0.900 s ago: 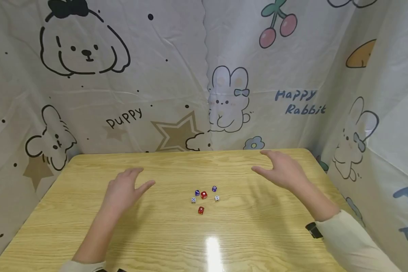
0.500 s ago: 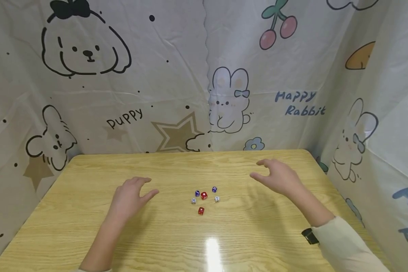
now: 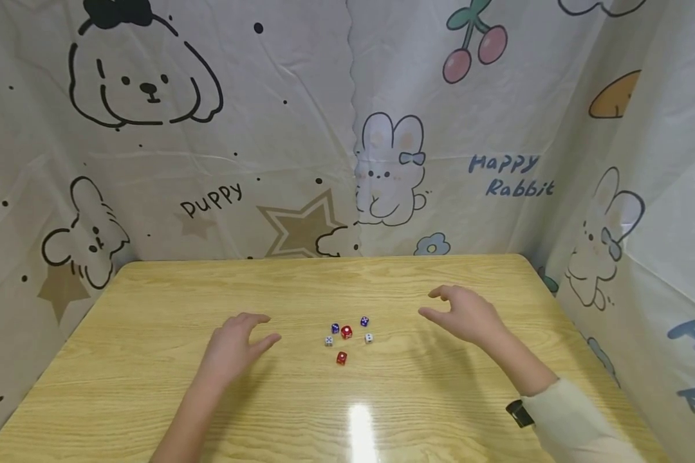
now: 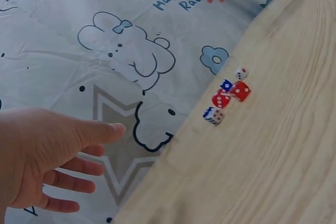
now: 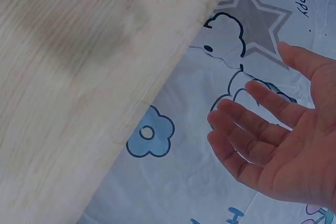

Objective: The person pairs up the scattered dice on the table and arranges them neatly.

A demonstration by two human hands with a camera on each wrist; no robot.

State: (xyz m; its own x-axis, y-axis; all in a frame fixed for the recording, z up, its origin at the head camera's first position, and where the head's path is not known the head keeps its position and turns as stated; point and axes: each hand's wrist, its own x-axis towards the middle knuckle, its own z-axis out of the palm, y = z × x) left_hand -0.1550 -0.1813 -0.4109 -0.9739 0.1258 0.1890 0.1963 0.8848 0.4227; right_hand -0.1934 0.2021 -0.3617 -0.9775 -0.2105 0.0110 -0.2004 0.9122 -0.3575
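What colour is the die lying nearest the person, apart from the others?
Red with white pips, seen best in the head view.

My left hand (image 3: 235, 344) and right hand (image 3: 465, 314) hover palm-down, fingers loosely spread and relaxed, holding nothing, forearms angled inward.

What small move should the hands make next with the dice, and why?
Probably bring both hands inward to cup the dice. The left hand and right hand hover open on either side of the small cluster on the table, touching none, so closing in looks the natural step.
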